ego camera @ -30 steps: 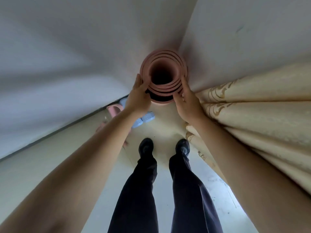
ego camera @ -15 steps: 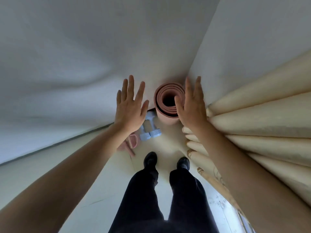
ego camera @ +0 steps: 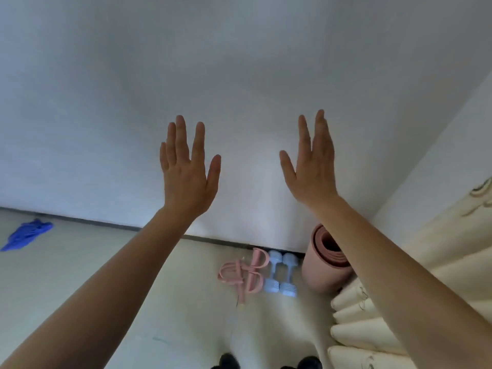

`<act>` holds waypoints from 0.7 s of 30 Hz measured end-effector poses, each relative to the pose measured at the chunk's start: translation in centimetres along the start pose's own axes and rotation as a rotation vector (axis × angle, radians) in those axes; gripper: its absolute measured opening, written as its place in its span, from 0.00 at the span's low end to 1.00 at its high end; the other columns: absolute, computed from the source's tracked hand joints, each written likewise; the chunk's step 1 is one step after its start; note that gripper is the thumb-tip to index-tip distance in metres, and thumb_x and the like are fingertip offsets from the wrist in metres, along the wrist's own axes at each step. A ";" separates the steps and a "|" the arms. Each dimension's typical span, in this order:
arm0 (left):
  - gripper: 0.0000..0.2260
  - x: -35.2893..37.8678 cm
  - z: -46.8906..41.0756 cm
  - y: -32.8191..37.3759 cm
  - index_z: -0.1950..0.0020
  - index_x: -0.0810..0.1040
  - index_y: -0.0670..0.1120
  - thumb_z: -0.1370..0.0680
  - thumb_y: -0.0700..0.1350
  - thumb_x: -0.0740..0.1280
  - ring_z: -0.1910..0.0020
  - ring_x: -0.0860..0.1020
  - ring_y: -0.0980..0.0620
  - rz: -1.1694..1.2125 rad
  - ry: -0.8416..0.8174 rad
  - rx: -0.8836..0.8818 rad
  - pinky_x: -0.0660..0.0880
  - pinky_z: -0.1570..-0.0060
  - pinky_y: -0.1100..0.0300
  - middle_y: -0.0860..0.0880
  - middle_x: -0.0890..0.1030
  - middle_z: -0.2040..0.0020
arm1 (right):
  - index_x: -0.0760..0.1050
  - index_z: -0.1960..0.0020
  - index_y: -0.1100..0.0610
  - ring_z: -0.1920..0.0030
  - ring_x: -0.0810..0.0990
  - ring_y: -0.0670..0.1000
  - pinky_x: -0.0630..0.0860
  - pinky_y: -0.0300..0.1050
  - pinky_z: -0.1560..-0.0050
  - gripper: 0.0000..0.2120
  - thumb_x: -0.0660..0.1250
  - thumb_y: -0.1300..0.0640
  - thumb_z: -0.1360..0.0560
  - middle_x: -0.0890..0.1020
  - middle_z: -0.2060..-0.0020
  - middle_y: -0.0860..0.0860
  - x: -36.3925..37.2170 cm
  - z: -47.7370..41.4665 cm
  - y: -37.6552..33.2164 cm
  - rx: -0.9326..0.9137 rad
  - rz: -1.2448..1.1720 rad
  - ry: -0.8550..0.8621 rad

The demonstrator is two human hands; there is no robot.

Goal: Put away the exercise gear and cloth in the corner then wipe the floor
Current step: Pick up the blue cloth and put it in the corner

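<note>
Both my hands are raised and hold nothing; the gear stands in the corner.

My left hand and my right hand are up in front of the white wall, above the rolled pink mat, with the fingers straight and a little spread, and they touch nothing. The mat stands upright in the corner, its open end up, and it leans against the wall. Just to the left of the mat two light blue dumbbells lie side by side on the floor. The pink pull rope lies just left of them. On the right side of the mat the cream curtain touches it. The blue cloth lies on the floor far to the left of the mat, near the foot of the wall. My black shoes are on the near side of the mat, well apart from it.
</note>
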State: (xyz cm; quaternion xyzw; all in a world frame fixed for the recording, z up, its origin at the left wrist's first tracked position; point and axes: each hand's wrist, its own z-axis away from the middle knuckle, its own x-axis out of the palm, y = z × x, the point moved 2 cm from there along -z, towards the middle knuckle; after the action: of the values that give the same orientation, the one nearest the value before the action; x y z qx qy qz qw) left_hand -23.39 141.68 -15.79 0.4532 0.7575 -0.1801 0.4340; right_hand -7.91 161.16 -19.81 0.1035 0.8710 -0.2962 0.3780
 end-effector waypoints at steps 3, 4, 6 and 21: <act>0.29 -5.9 2.1 -4.5 0.19 0.52 0.45 0.16 0.56 0.54 0.20 0.46 0.39 -0.079 0.063 -0.064 0.52 0.25 0.38 0.38 0.48 0.19 | 0.48 0.19 0.59 0.21 0.48 0.64 0.55 0.63 0.24 0.34 0.56 0.45 0.17 0.46 0.21 0.65 0.5 0.1 -6.7 -0.132 -0.019 0.005; 0.29 -7.2 2.4 -5.5 0.19 0.52 0.45 0.16 0.56 0.54 0.20 0.46 0.39 -0.092 0.076 -0.060 0.52 0.25 0.38 0.38 0.48 0.19 | 0.48 0.19 0.59 0.20 0.48 0.64 0.55 0.63 0.24 0.33 0.56 0.45 0.17 0.46 0.21 0.65 0.5 -0.2 -8.0 -0.143 -0.025 0.016; 0.28 -12.0 4.2 -9.4 0.19 0.53 0.45 0.16 0.56 0.53 0.20 0.47 0.38 -0.175 0.144 -0.086 0.52 0.25 0.37 0.37 0.49 0.20 | 0.49 0.19 0.59 0.20 0.47 0.63 0.54 0.63 0.23 0.33 0.56 0.46 0.17 0.46 0.21 0.64 0.6 0.1 -13.6 -0.254 -0.033 0.041; 0.27 -44.9 35.2 -43.9 0.20 0.58 0.44 0.16 0.56 0.51 0.21 0.52 0.36 -0.568 0.325 -0.573 0.56 0.27 0.36 0.36 0.54 0.20 | 0.53 0.19 0.58 0.21 0.51 0.64 0.54 0.63 0.24 0.32 0.57 0.45 0.18 0.50 0.21 0.65 13.2 12.9 -65.0 -0.810 -0.231 -0.037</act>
State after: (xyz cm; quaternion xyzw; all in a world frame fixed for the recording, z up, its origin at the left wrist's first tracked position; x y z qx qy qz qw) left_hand -33.41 71.39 -3.90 0.1106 0.9300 -0.0009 0.3506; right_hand -35.70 100.72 -7.79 -0.1570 0.9160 0.0277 0.3682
